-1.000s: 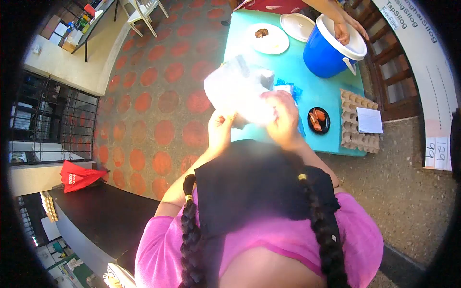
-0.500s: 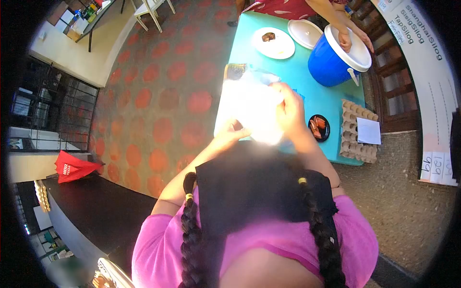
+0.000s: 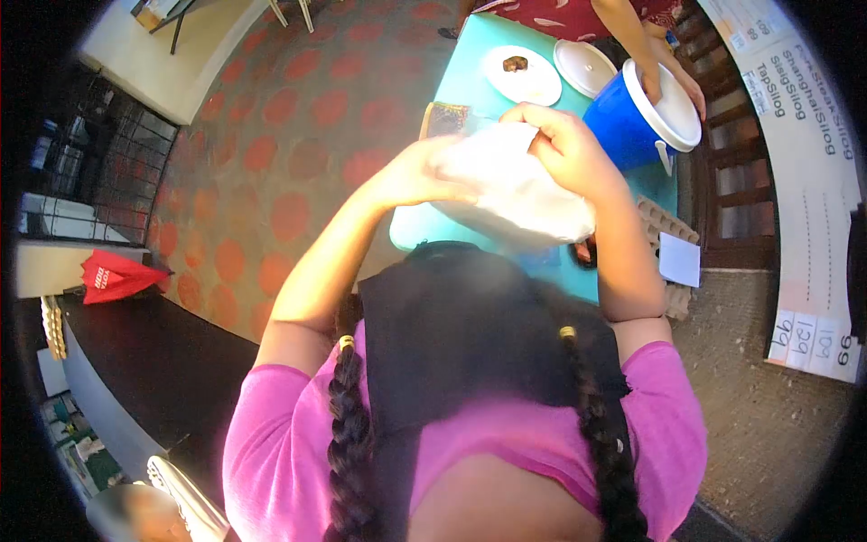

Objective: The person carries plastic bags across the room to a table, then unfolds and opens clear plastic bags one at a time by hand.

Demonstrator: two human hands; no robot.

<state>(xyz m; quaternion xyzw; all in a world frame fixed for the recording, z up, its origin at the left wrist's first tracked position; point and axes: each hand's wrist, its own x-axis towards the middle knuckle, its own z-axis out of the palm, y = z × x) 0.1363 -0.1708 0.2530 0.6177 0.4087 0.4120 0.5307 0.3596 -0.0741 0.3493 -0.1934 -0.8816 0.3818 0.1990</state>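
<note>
A white plastic bag (image 3: pixel 506 181), very bright in the sunlight, is held over the near part of the turquoise table (image 3: pixel 411 228). My left hand (image 3: pixel 423 172) grips its left side, fingers partly hidden behind the plastic. At its upper right, my right hand (image 3: pixel 564 144) pinches the edge between thumb and fingers. What the bag contains cannot be made out. Beyond it lies a white plate (image 3: pixel 537 83) with a piece of brown food (image 3: pixel 515 63). A dark dish (image 3: pixel 584 256) is mostly hidden behind the bag and my right forearm.
Across the table a person's hand (image 3: pixel 652 83) reaches into a blue bucket (image 3: pixel 619 119) with a white rim. A white lid (image 3: pixel 585 69) lies beside it. Egg trays (image 3: pixel 657 221) with white paper (image 3: pixel 679 260) sit at the right edge. A red umbrella (image 3: pixel 117 276) is far left.
Both my hands have moved up and farther over the table with the bag, which now hangs tilted down to the right. My right forearm now covers part of the dark dish and egg trays.
</note>
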